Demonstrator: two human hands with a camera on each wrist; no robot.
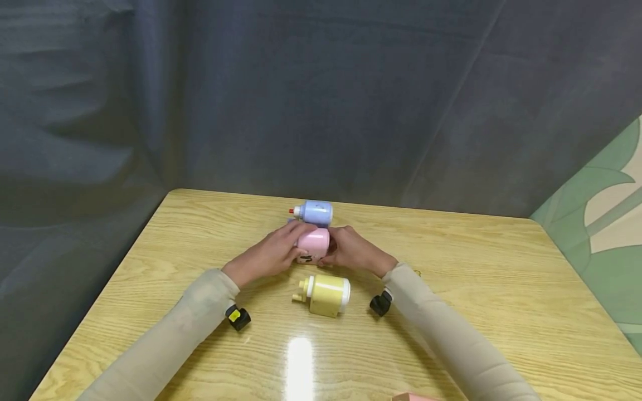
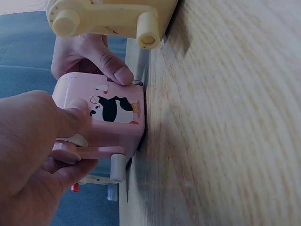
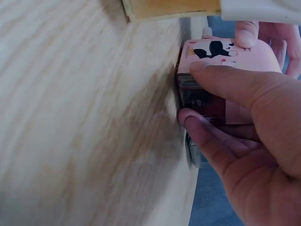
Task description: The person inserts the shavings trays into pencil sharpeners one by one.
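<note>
A pink pencil sharpener with a panda picture and a crank handle stands on the wooden table between both hands. My left hand grips it from the crank side, thumb on the panda face and fingers round the back. From the other end my right hand holds it, thumb near the lower edge of the panda face. The right fingers lie at the dark see-through drawer in that end. Just behind is a blue sharpener; nearer me stands a yellow sharpener.
The wooden table runs back to a dark grey curtain. At the near edge of the head view a pink corner of something shows. A green leaf-patterned surface borders the table on the right.
</note>
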